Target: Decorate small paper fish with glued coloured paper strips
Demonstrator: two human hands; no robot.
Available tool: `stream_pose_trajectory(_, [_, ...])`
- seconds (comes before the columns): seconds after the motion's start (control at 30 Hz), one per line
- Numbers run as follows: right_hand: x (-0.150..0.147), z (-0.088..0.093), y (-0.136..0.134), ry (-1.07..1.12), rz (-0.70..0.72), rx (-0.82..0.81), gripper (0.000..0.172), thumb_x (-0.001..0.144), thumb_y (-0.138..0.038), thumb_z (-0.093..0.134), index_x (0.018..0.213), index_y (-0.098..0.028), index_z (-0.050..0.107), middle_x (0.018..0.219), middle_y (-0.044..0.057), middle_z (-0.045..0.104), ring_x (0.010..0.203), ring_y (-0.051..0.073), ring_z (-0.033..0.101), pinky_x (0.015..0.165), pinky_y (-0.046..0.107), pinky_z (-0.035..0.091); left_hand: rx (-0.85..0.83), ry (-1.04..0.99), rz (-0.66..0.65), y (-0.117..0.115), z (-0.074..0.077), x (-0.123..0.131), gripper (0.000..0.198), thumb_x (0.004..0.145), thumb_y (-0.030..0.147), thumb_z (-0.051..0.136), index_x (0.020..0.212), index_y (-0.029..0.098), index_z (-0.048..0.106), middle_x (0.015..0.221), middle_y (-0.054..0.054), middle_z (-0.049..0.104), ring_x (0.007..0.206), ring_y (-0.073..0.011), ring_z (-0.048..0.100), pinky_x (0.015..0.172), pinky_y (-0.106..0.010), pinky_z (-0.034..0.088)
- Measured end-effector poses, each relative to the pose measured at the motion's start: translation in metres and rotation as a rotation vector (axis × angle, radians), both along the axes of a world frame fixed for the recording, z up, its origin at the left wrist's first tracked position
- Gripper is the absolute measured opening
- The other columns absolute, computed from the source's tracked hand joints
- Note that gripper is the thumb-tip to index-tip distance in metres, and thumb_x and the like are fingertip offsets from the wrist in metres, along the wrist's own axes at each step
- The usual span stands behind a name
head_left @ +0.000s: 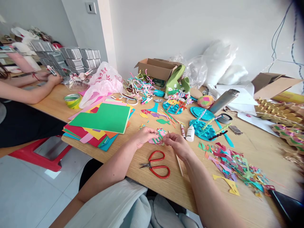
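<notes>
Between my two hands is a small paper fish (156, 138) with pink and green stripes, held just above the table. My left hand (146, 136) pinches its left side. The fingers of my right hand (177, 144) are closed at its right edge. Red-handled scissors (155, 164) lie on the table below the hands, blades pointing left. A thin wooden stick (179, 164) lies partly under my right hand. Beyond the hands are cut paper fish, among them a green one (162, 121). A white glue bottle (190, 133) stands to the right, beside a small red-and-white tube (182, 130).
Coloured paper sheets (104, 118) are stacked at the left. Paper scraps (237, 164) spread over the right side. Blue painted egg-carton pieces (201, 128), a metal flask (224, 100) and pipe cleaners (140, 87) lie farther back. Another person's hands (53, 77) work at the far left.
</notes>
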State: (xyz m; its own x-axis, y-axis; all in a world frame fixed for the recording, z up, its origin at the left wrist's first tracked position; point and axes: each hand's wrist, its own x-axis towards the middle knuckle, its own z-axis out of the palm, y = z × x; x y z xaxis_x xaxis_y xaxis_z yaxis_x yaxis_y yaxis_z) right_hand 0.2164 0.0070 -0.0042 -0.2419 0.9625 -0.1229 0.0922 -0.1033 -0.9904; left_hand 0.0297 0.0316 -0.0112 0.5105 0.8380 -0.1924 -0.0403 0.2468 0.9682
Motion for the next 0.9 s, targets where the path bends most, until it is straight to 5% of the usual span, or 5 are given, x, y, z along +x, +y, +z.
stream_pose_trajectory(0.9, [-0.0021,0.0032,-0.0013,-0.016,-0.026,-0.024,0.016,0.060,-0.034,0.070,0.064,-0.019,0.066,0.058,-0.002,0.061,0.059,0.013,0.048,0.059,0.027,0.034,-0.025,-0.026,-0.006,-0.0005,0.0014,0.0004,0.030,0.065,0.033,0.069,0.084,0.010,0.071,0.074,-0.008,0.070,0.067,-0.0144,0.063,0.064,-0.024,0.043])
